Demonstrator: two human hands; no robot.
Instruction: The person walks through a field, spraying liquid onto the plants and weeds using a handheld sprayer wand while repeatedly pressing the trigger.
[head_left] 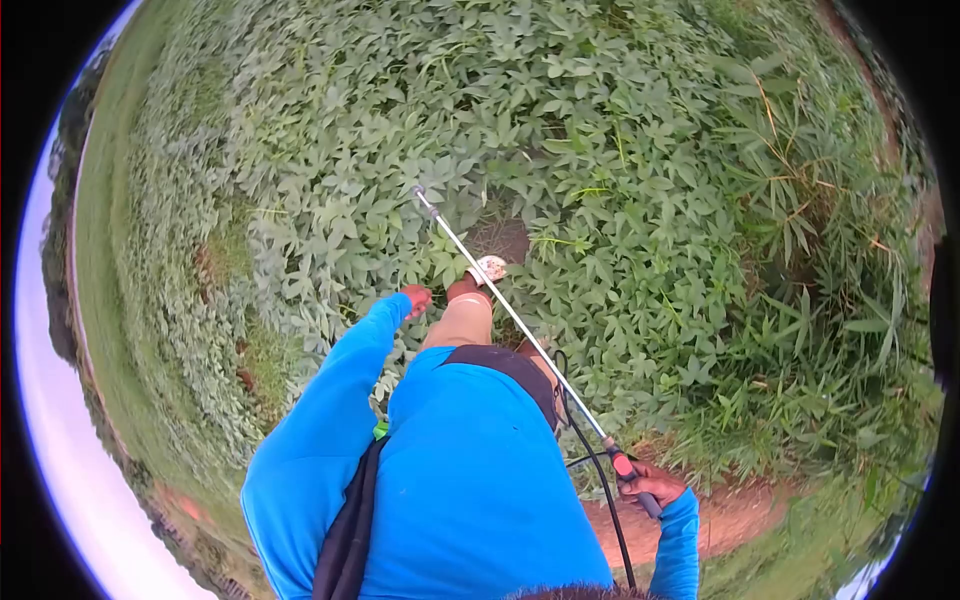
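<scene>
My right hand (655, 484) is wrapped round the red and black handle (626, 468) of a spray wand, low on the right. From the handle, a long metal wand (515, 315) slants up and left across my legs, its nozzle (419, 190) over the green leaves. A black hose (603, 480) runs beside the handle and down past my blue shirt. My left hand (417, 300) hangs beside my leg, near the leaves and apart from the wand. Its fingers look curled, but they are too small to make out clearly.
Dense leafy plants (350, 130) surround me in front and at the left. Taller narrow-leaved growth (800, 220) stands at the right. My foot in a light shoe (490, 268) is among the plants, by a patch of bare soil (503, 240). Reddish ground (735, 515) shows at the lower right.
</scene>
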